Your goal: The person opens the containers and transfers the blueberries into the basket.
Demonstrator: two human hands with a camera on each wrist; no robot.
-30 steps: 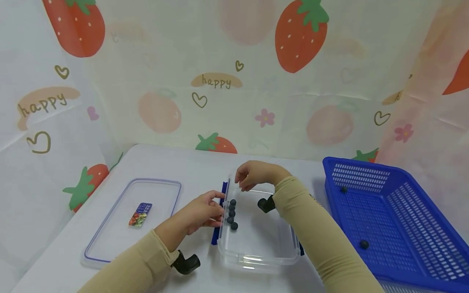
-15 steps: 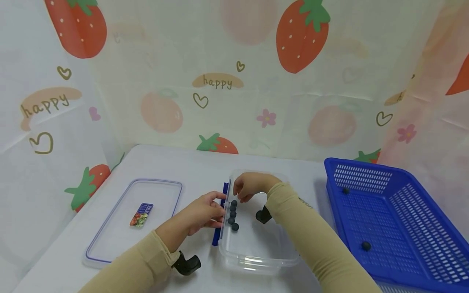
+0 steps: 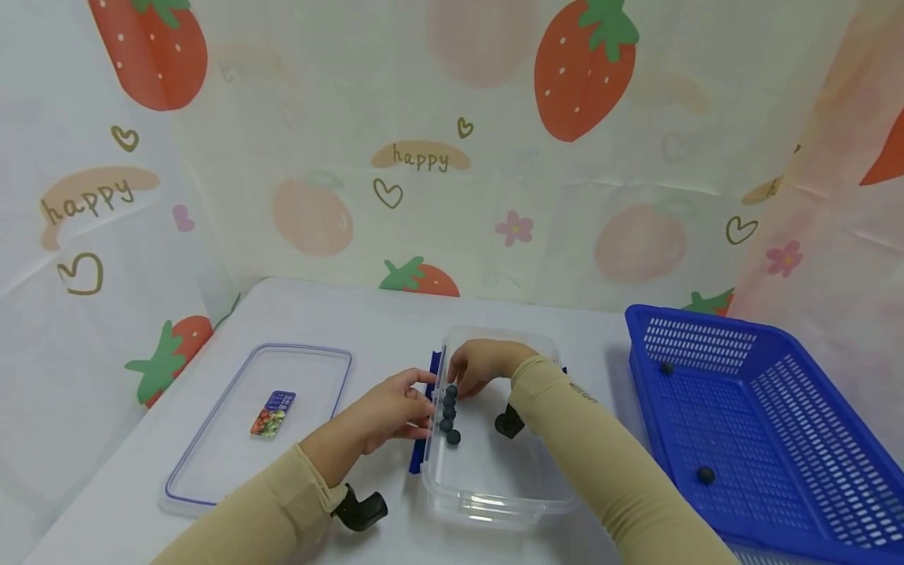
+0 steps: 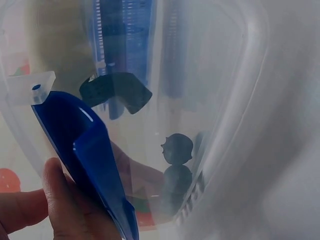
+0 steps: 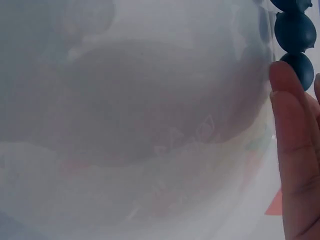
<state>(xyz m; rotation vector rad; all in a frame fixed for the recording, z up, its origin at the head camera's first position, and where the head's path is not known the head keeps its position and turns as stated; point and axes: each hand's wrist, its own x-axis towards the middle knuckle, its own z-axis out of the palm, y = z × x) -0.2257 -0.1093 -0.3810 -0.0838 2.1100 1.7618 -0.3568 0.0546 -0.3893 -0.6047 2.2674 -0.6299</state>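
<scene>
A clear plastic box with blue side latches sits mid-table. Along its left wall, inside, runs a row of several dark blueberries. My right hand reaches into the box at the row's far end, fingers curled; in the right wrist view its fingertips pinch the end blueberry. From outside, my left hand touches the box's left side, fingers extended. The left wrist view shows those fingers against the hinged-out blue latch, with blueberries seen through the wall.
A blue perforated basket stands at the right with two loose blueberries in it. To the left lies a clear lid with a blue rim and a printed label. A patterned curtain borders the table's back.
My right hand has come down into the box, to the far end of the blueberry row. My left hand stays at the box's left side.
</scene>
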